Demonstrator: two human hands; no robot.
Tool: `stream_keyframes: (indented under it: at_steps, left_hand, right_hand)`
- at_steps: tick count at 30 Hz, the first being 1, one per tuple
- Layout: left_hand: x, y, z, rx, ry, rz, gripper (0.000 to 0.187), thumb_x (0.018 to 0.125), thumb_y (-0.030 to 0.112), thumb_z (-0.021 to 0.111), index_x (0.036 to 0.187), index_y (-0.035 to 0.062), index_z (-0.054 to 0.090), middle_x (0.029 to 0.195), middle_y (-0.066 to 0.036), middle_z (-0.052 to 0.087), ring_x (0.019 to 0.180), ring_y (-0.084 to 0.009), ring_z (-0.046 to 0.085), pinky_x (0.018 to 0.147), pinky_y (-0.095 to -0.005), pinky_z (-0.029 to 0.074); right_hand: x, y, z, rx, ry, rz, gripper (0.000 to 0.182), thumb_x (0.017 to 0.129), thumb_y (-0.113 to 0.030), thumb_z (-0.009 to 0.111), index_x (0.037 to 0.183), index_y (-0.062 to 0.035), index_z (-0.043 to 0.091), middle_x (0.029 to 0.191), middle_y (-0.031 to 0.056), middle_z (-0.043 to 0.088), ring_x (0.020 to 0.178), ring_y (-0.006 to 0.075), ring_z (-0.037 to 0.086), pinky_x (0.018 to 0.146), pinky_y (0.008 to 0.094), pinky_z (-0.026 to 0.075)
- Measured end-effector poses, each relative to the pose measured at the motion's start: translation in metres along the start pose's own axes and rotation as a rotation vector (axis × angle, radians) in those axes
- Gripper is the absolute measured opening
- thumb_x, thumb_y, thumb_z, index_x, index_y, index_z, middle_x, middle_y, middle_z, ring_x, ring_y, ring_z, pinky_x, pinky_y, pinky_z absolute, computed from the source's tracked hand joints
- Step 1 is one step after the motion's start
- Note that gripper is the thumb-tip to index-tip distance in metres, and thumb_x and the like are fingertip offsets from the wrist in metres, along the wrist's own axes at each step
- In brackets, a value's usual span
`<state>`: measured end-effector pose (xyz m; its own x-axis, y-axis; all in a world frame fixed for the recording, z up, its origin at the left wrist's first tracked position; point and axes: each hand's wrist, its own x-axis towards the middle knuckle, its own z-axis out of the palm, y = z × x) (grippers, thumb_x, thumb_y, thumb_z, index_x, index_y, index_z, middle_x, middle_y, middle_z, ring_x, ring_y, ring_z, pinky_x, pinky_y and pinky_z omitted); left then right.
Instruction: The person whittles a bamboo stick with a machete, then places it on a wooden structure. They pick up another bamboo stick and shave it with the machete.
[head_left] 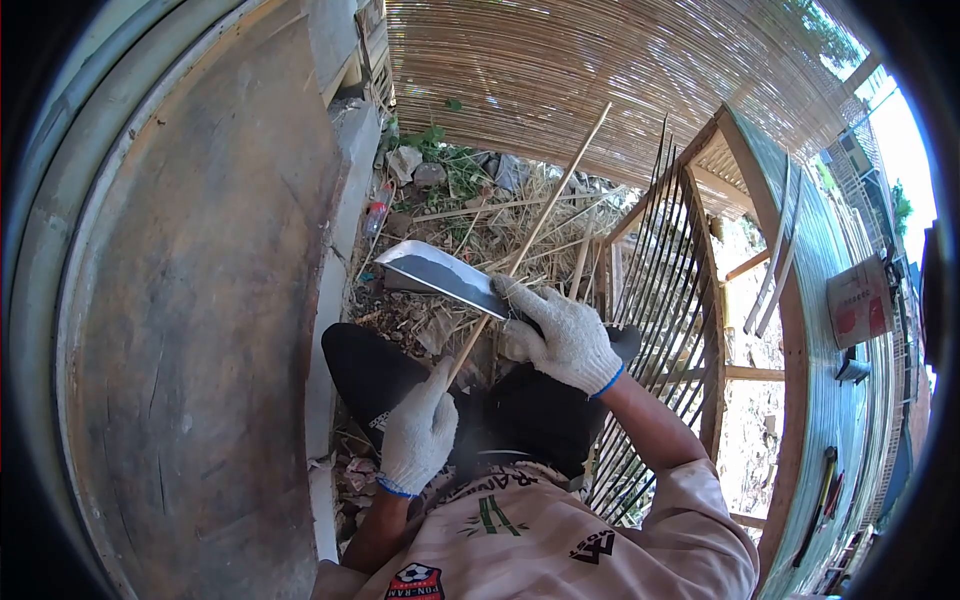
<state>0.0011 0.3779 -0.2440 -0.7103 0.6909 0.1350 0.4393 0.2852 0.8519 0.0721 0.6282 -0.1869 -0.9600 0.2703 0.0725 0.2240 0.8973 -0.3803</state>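
Observation:
My left hand [418, 428], in a white knitted glove with a blue cuff, is closed around the lower end of a long thin bamboo stick [562, 185]. The stick slants up and away to the right, over the ground. In a matching glove, my right hand [566, 340] grips a machete [437, 272] at its handle, which the fingers mostly hide. Its broad blade points left, with a dark upper face and a bright edge. Near my right hand, the blade's base crosses the stick and overlaps it in this view. Both hands are above my dark-clad legs.
A large wooden panel [200, 300] stands close on the left. Dry straw [525, 215], stones and a plastic bottle [379, 209] litter the ground ahead. A slatted rack [655, 320] is at my right, beside a green-topped table [825, 400] bearing a bucket [861, 300]. A bamboo screen [560, 75] hangs beyond.

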Motion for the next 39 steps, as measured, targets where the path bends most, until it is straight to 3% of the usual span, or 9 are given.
stream_keyframes:
  at_steps: [5, 10, 12, 16, 20, 28, 34, 36, 39]
  left_hand:
    - [-0.004, 0.001, -0.006, 0.006, -0.041, -0.054, 0.051, 0.097, 0.000, 0.062, 0.148, 0.0038, 0.060, 0.091, -0.024, 0.066, 0.080, -0.0402, 0.066, 0.074, -0.0452, 0.054]
    - [-0.029, -0.014, -0.011, -0.035, -0.047, -0.021, 0.049, 0.096, 0.000, 0.062, 0.145, 0.0032, 0.062, 0.092, -0.025, 0.067, 0.079, -0.0413, 0.067, 0.072, -0.0451, 0.055]
    - [-0.042, -0.023, -0.015, 0.001, -0.070, -0.013, 0.048, 0.096, 0.000, 0.061, 0.144, 0.0038, 0.064, 0.092, -0.025, 0.068, 0.078, -0.0415, 0.069, 0.070, -0.0448, 0.055]
    - [-0.052, -0.022, -0.020, -0.022, -0.132, -0.086, 0.047, 0.096, 0.000, 0.062, 0.142, 0.0039, 0.065, 0.092, -0.025, 0.068, 0.079, -0.0413, 0.069, 0.070, -0.0442, 0.056]
    - [-0.045, -0.021, -0.014, -0.078, -0.086, -0.065, 0.046, 0.096, 0.000, 0.062, 0.141, 0.0019, 0.066, 0.092, -0.026, 0.068, 0.078, -0.0399, 0.070, 0.071, -0.0418, 0.056]
    - [-0.028, -0.019, -0.021, -0.042, -0.082, -0.051, 0.045, 0.096, -0.001, 0.060, 0.141, -0.0004, 0.065, 0.097, -0.028, 0.070, 0.079, -0.0378, 0.071, 0.073, -0.0406, 0.056]
    - [-0.048, -0.033, -0.026, -0.007, -0.059, -0.015, 0.044, 0.097, 0.000, 0.060, 0.140, -0.0009, 0.066, 0.111, -0.029, 0.074, 0.098, -0.0363, 0.077, 0.085, -0.0395, 0.059]
    - [-0.053, -0.033, -0.029, 0.016, -0.108, -0.116, 0.043, 0.099, 0.002, 0.057, 0.141, -0.0008, 0.066, 0.120, -0.025, 0.076, 0.094, -0.0184, 0.076, 0.083, -0.0319, 0.058]
    - [-0.052, -0.034, -0.023, -0.036, -0.087, -0.126, 0.044, 0.100, 0.003, 0.055, 0.143, 0.0010, 0.066, 0.109, -0.019, 0.078, 0.081, -0.0155, 0.070, 0.077, -0.0318, 0.056]
  right_hand:
    - [0.006, 0.003, -0.009, -0.059, -0.076, 0.064, 0.058, 0.103, -0.043, 0.064, 0.156, -0.0257, 0.051, 0.097, 0.0144, 0.068, 0.085, 0.0380, 0.072, 0.071, 0.0513, 0.057]
    - [0.023, 0.049, -0.019, 0.103, 0.225, 0.153, 0.056, 0.104, -0.026, 0.065, 0.157, -0.0124, 0.052, 0.102, 0.0179, 0.074, 0.087, 0.0339, 0.073, 0.081, 0.0445, 0.057]
    - [0.030, 0.066, -0.030, 0.199, 0.320, 0.251, 0.053, 0.105, -0.032, 0.061, 0.155, -0.0141, 0.054, 0.100, 0.0244, 0.074, 0.095, 0.0404, 0.075, 0.087, 0.0476, 0.056]
    - [0.041, 0.086, -0.048, 0.171, 0.308, 0.427, 0.054, 0.106, -0.032, 0.060, 0.157, -0.0151, 0.052, 0.100, 0.0228, 0.076, 0.093, 0.0374, 0.076, 0.086, 0.0464, 0.056]
    - [0.034, 0.078, -0.032, 0.194, 0.435, 0.319, 0.057, 0.105, -0.030, 0.061, 0.159, -0.0152, 0.049, 0.105, 0.0238, 0.076, 0.091, 0.0366, 0.076, 0.086, 0.0463, 0.057]
    - [0.019, 0.049, -0.019, 0.061, 0.176, 0.088, 0.061, 0.104, -0.033, 0.061, 0.160, -0.0166, 0.047, 0.105, 0.0237, 0.073, 0.094, 0.0430, 0.073, 0.082, 0.0521, 0.056]
    - [0.052, 0.105, -0.052, 0.117, 0.374, 0.387, 0.053, 0.106, -0.033, 0.059, 0.155, -0.0122, 0.053, 0.108, 0.0268, 0.074, 0.101, 0.0431, 0.073, 0.088, 0.0502, 0.056]
    - [0.047, 0.111, -0.053, 0.124, 0.390, 0.371, 0.054, 0.106, -0.032, 0.060, 0.155, -0.0125, 0.052, 0.109, 0.0261, 0.074, 0.101, 0.0430, 0.073, 0.087, 0.0501, 0.056]
    - [0.029, 0.095, -0.040, 0.136, 0.336, 0.283, 0.056, 0.105, -0.030, 0.061, 0.157, -0.0132, 0.050, 0.110, 0.0247, 0.074, 0.100, 0.0429, 0.073, 0.086, 0.0498, 0.056]
